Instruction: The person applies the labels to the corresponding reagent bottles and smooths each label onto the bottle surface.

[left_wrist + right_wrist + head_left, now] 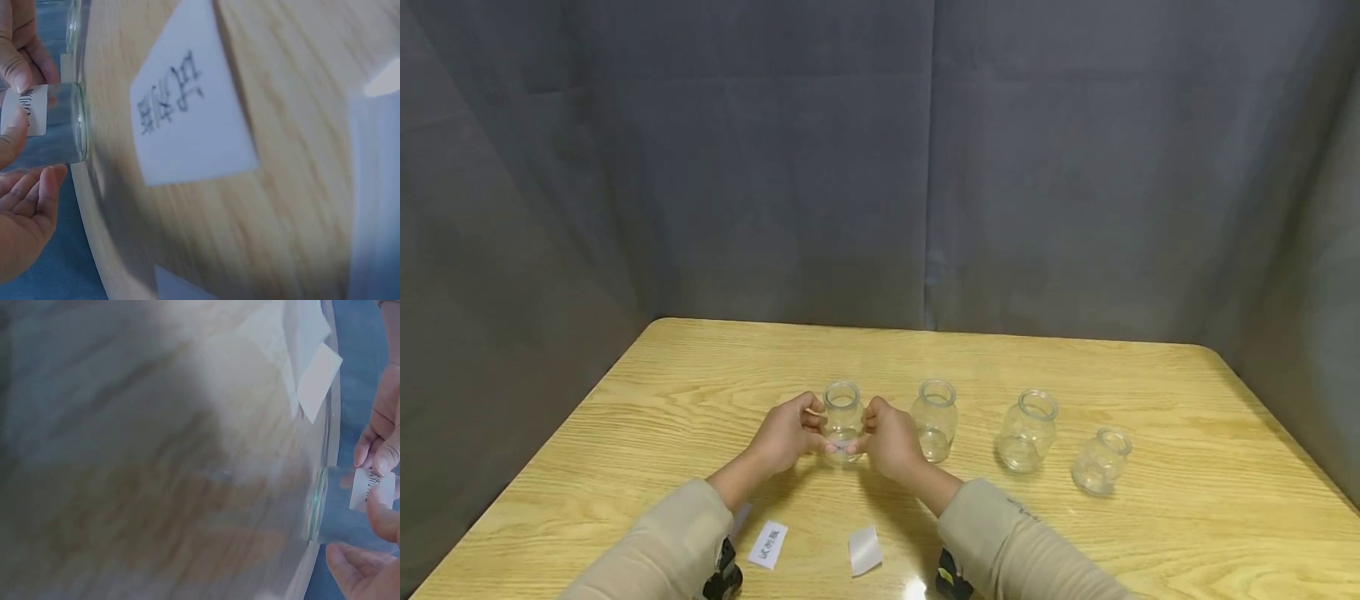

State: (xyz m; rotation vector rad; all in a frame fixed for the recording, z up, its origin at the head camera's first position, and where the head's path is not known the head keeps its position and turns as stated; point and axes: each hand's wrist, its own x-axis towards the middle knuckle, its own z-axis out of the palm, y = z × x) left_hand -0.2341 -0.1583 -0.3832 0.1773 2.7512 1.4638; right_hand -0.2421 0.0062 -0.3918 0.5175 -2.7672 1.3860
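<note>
Between both hands stands a clear glass jar (842,398), upright on the table with its mouth uncovered. A small white label (37,110) with dark handwriting lies against the jar's front, near the base. My left hand (784,435) grips the jar's left side, thumb on the label and fingers bent around the glass. From the right, my right hand (892,438) holds the jar in the same way, its thumb also pressing the label. The two thumbs cover part of the writing in the right wrist view.
Three more open glass jars (935,421), (1027,431), (1101,462) stand in a row to the right; the last is smaller. Near the front lie a handwritten label (768,544), a white slip (865,551) and another slip (741,518) partly behind the left sleeve. Grey curtains surround the wooden table (737,358).
</note>
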